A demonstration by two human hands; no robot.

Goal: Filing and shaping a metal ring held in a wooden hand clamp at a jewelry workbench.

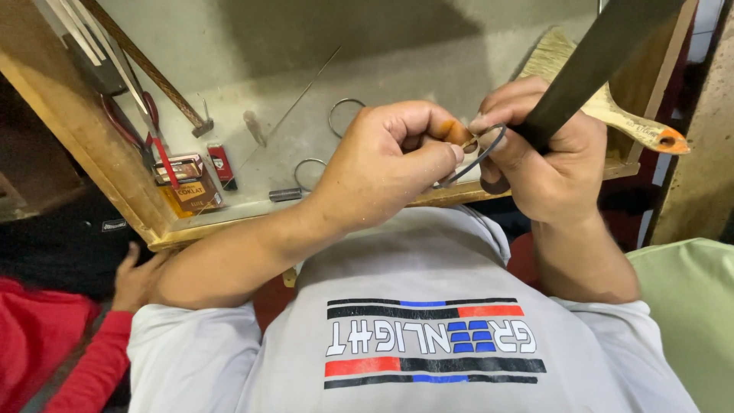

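Left hand (382, 164) and right hand (547, 164) meet above the table (382, 69), fingers of both pinched on a thin wire ring (478, 157) between them, flat dark file (596, 57) slanting up-right from the right grip.

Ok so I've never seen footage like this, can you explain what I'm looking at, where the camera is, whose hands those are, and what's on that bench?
There is one picture, taken by a camera worn on a person's head and looking straight down, so you see their grey printed shirt and both bare hands.

The left hand pinches a thin dark wire ring between thumb and fingers. The right hand touches the same ring and grips a long flat dark tool; I cannot tell what kind.

Beyond them lies a wooden-edged workbench with a pale top. On it are two more wire rings, a small metal spring, red-handled pliers, small boxes and a paintbrush with an orange-tipped handle.

At lower left, the red sleeve belongs to another person.
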